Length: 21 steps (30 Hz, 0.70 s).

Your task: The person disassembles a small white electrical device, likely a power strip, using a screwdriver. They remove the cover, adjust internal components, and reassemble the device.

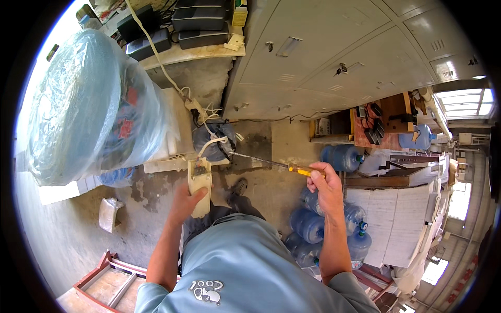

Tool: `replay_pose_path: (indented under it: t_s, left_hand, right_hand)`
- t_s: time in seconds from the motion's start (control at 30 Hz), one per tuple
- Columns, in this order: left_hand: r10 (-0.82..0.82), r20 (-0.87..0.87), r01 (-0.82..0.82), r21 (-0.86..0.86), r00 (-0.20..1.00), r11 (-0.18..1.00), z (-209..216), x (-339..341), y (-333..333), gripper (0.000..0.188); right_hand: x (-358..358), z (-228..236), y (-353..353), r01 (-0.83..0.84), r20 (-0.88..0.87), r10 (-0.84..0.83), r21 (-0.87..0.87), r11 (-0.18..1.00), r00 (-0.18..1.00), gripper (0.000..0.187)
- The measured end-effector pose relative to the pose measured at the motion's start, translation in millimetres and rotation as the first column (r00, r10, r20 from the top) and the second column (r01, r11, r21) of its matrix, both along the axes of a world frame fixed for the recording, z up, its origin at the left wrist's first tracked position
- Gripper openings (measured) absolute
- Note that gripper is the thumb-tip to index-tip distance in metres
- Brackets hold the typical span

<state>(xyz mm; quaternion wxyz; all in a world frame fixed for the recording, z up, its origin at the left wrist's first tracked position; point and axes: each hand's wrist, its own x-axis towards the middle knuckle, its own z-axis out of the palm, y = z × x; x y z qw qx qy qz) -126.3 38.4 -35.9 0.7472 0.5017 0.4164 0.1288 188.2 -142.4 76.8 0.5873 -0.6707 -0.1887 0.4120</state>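
Note:
My left hand [181, 205] is closed around a long cream power strip [200, 201] in front of my body. At its far end the casing seems open, with small dark parts showing. A white cord [213, 140] runs from that end toward the blue bag-lined bin. My right hand [327, 192] grips a screwdriver [299, 170] by its yellow handle. The long thin shaft points left, its tip near the bin [207, 152] and apart from the power strip.
A large plastic-wrapped water bottle [83, 109] stands at left. Beyond lie another power strip [194, 107] with tangled cords, a shelf of black boxes [201, 18] and grey metal lockers [313, 47]. Several blue water bottles [308, 224] are at right. A red-framed rack [96, 274] is near left.

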Motion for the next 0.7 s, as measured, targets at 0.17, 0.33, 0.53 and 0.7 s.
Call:
replay_pose_path:
  t_s: [0.17, 0.33, 0.53, 0.7]
  left_hand:
    - [-0.005, -0.024, 0.004, -0.029, 1.000, 1.000, -12, -7, -4, 0.030]
    - [-0.075, -0.009, 0.075, 0.167, 0.997, 0.983, -8, -5, -2, 0.037]
    - [-0.069, -0.057, 0.079, 0.194, 0.996, 0.978, 3, -2, -3, 0.041]
    - [-0.097, -0.126, 0.122, 0.209, 0.987, 0.970, 7, -3, 0, 0.044]
  right_hand:
    - [-9, 1, 0, 0.013, 0.050, -0.011, -0.028, 1.000, 0.999, 0.025]
    - [-19, 3, -4, -0.031, 0.019, 0.031, 0.007, 0.999, 0.999, 0.024]
    - [-36, 10, 5, -0.138, 0.247, 0.150, -0.064, 0.988, 0.957, 0.027]
    - [-36, 10, 5, -0.181, 0.366, 0.210, -0.114, 0.977, 0.907, 0.028]
